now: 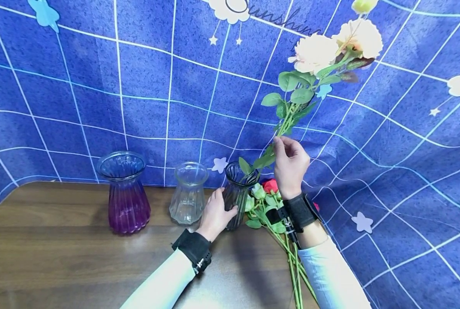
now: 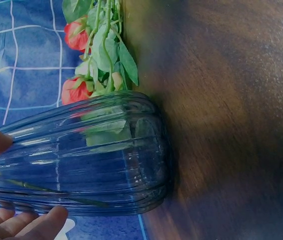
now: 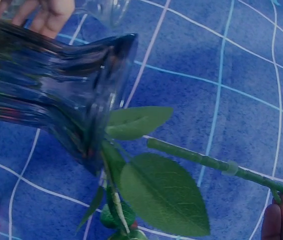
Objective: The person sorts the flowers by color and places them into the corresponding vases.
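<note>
My left hand (image 1: 215, 214) grips the dark grey ribbed glass vase (image 1: 234, 201), thumb on one side and fingers on the other. Above and right of the vase, my right hand (image 1: 293, 165) pinches green stems of artificial flowers with pale pink blooms (image 1: 315, 53). Through the glass in the left wrist view, a thin stem (image 2: 46, 188) shows inside the vase. Green leaves (image 3: 164, 192) hang at the vase's rim in the right wrist view. Beside them, the blunt end of another stem (image 3: 181, 153) is outside the mouth.
A clear glass vase (image 1: 187, 201) stands just left of my left hand, and a blue-purple vase (image 1: 128, 206) farther left. Red and whitish roses (image 1: 270, 186) with long stems lie right of the dark vase. A blue patterned cloth (image 1: 145, 86) rises behind the wooden table (image 1: 60, 257).
</note>
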Demonstrator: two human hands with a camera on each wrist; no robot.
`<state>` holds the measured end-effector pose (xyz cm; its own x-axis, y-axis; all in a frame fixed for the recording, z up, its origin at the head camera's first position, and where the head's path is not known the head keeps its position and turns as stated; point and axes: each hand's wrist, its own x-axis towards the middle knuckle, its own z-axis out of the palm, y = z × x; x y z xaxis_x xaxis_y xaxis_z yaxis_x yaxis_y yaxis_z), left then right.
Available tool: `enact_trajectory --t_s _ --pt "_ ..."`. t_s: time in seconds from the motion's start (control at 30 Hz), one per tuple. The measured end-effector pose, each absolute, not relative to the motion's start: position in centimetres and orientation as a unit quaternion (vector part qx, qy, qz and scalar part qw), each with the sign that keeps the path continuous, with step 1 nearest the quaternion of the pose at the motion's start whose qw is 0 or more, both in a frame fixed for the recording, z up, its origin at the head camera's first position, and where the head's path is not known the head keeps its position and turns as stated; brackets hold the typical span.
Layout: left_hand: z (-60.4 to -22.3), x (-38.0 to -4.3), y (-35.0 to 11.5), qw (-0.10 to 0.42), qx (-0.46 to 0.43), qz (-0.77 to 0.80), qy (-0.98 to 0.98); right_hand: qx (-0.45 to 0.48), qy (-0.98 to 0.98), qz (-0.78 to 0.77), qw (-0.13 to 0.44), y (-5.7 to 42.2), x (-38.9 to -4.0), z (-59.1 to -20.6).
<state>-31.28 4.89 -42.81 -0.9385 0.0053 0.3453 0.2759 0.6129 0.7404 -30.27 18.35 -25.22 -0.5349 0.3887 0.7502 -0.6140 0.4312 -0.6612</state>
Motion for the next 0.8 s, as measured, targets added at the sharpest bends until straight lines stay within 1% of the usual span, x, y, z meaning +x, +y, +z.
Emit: enact_trajectory --t_s 0.37,0.7,0.8 --pt "-42.7 -31.1 4.9 0.161 -0.078 -0.430 -0.885 0.073 -0.717 0.507 0.473 18.0 -30.8 -27.4" --pt "-42.7 -31.0 4.8 0.160 -0.077 -0.433 -0.884 0.057 -0.749 0.508 0.422 17.7 -30.8 -29.3" --pt "-42.8 -31.1 4.8 0.159 -0.078 -0.434 -0.883 0.057 -0.764 0.492 0.414 17.7 -30.8 -29.8"
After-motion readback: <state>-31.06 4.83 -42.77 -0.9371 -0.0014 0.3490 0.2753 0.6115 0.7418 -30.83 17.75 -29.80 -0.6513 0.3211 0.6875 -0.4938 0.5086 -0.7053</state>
